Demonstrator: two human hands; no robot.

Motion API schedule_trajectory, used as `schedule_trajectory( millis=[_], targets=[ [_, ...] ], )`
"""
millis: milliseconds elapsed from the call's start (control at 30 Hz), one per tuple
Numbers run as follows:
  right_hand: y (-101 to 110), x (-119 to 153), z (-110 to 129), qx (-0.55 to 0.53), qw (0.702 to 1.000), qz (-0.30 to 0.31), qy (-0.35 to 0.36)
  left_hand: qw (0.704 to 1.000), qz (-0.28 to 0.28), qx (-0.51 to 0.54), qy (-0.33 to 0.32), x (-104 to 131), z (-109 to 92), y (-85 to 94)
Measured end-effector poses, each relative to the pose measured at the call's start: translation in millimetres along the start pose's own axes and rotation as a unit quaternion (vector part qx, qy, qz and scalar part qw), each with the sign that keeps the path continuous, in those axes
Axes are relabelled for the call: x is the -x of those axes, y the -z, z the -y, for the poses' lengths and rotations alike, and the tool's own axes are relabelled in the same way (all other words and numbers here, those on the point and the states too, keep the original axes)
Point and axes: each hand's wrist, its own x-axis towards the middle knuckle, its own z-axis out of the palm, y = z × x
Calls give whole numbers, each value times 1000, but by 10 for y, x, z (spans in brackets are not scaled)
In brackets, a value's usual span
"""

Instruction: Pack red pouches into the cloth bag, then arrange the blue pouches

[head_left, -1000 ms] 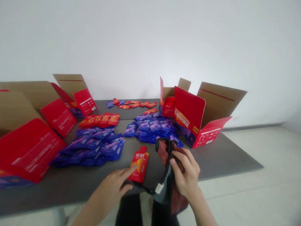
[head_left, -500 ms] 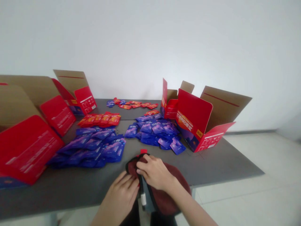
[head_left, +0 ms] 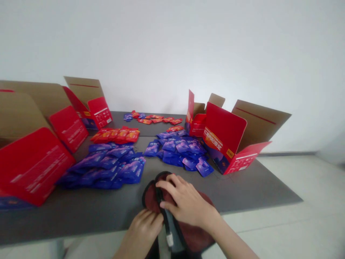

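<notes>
At the table's front edge I have a maroon cloth bag (head_left: 199,233) with black trim, a grey strip and a small white tag. My left hand (head_left: 147,225) is closed on the black-edged side at its lower left, fingertips partly hidden. Over the top of the bag lies my right hand (head_left: 184,198), its fingers curled onto the black edge near the opening. The folded upper end of the bag stands up between and above the hands. Just beyond it are piles of blue-purple sachets, one on the left (head_left: 107,165) and one on the right (head_left: 178,147).
Open red cardboard boxes stand at the left (head_left: 35,165), far left (head_left: 98,111), right (head_left: 226,140) and far right (head_left: 198,122). Orange-red sachets (head_left: 117,135) lie behind the left pile, with more scattered sachets (head_left: 156,118) farther back. The grey table (head_left: 242,194) ends at the right above pale floor.
My left hand has moved slightly down along the bag's edge. My right hand has shifted a little right, and the bag's upper end is more spread. A red tab at its top is out of sight.
</notes>
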Motion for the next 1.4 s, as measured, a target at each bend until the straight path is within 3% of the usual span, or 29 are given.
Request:
schedule_trajectory(
  millis=[133, 333, 467, 600, 700, 800, 1000, 1100, 1233, 1400],
  targets=[
    [-169, 40, -4, 44, 998, 40, 32, 999, -12, 28, -12, -3, -31, -7],
    [-366, -379, -294, 128, 991, 31, -16, 999, -37, 11, -37, -39, -17, -1],
    [-191, -452, -382, 122, 990, 0, -71, 1000, -15, 24, 4, -94, -58, 36],
    [119, -162, -214, 52, 996, -57, -42, 999, 3, 37, 4, -122, -83, 58],
    [161, 76, -59, 37, 999, 6, 9, 999, 22, 39, 17, -111, -85, 56],
    [15, 182, -27, 33, 998, 46, 30, 998, 33, 46, 13, -90, -74, 38],
    [-249, 19, -212, 88, 990, 87, 67, 999, -16, 37, -32, -73, -9, 21],
    [-315, -187, -352, 125, 990, 62, 25, 998, -14, 26, -47, -84, 5, 41],
    [-287, -380, -515, 149, 987, 32, -53, 998, 27, 52, -5, -129, -35, 57],
    [20, -158, -314, 99, 991, -67, -55, 993, 83, 83, 32, -196, -100, 84]
  ],
)
